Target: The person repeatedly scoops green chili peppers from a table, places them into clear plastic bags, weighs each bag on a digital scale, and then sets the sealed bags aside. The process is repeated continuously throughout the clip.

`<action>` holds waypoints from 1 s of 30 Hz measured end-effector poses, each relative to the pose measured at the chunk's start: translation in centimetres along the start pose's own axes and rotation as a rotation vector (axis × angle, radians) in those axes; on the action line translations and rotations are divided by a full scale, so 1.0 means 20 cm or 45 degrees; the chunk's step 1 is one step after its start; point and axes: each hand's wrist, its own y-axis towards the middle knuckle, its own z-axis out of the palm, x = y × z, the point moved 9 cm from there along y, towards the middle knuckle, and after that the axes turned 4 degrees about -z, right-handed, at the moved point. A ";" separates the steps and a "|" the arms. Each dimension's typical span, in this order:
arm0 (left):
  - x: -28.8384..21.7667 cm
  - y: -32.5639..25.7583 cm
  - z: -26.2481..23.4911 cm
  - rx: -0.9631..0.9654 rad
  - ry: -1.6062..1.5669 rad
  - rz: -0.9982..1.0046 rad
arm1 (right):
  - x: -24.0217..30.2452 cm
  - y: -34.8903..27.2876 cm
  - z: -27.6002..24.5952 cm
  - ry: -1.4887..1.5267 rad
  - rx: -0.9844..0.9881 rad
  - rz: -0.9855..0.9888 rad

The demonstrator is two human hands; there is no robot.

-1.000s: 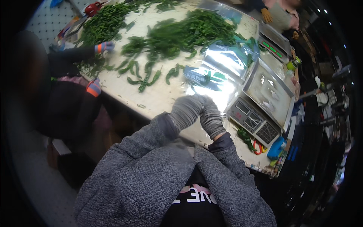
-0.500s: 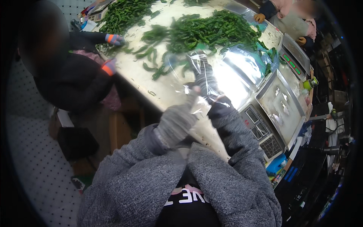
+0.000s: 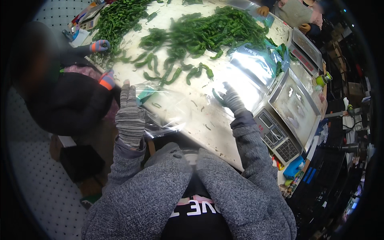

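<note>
My left hand (image 3: 130, 116), in a grey striped fingerless-tipped glove, is at the near left table edge. It holds a clear plastic bag (image 3: 170, 110), which hangs to the right of the fingers over the edge; the thumb is hidden. My right hand (image 3: 233, 99), gloved alike, is over the table left of the near scale. A green pepper (image 3: 217, 96) is between its thumb and fingers. Beyond both hands lies a big heap of green peppers (image 3: 216, 30), with several loose peppers (image 3: 172, 76) spread on the near side.
A digital scale (image 3: 280, 140) with a metal tray (image 3: 298, 114) stands to my right, beside shiny clear bags (image 3: 252, 66). A second scale (image 3: 306, 50) is behind it. One co-worker (image 3: 68, 96) in orange-banded gloves works at left; another (image 3: 296, 16) stands at far right.
My hands have separated. The left has drawn the bag left to the table edge; the right has come out of the bag and now has a pepper.
</note>
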 end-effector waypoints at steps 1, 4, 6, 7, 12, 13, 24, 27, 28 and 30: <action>0.02 0.02 0.00 0.004 -0.002 -0.002 | -0.30 0.10 0.05 -0.787 0.092 0.303; 0.05 0.01 -0.03 -0.026 0.021 0.021 | -0.39 0.15 0.16 -0.908 0.211 0.237; 0.08 0.01 -0.06 -0.054 0.034 0.035 | -0.24 0.20 0.08 -0.630 -0.067 0.025; 0.13 0.00 -0.07 -0.054 0.041 0.025 | -0.14 0.20 0.03 -0.484 -0.199 -0.076; 0.16 0.07 -0.26 -0.215 -0.098 -0.012 | 0.33 0.58 0.14 -0.755 0.017 -0.282; 0.19 0.07 -0.31 -0.277 -0.063 0.008 | 0.44 0.60 0.21 -0.933 0.142 -0.312; 0.21 0.08 0.04 0.271 -0.130 -0.130 | 0.63 0.68 0.31 -0.773 0.175 -0.588; 0.16 0.01 0.39 0.624 0.661 0.170 | 0.36 0.72 0.16 0.478 0.162 -0.139; 0.16 0.01 0.49 0.708 0.590 0.162 | 0.47 0.64 0.12 0.684 0.200 -0.209; 0.11 0.04 0.57 0.803 0.244 0.020 | 0.72 0.41 0.11 1.202 0.479 -0.437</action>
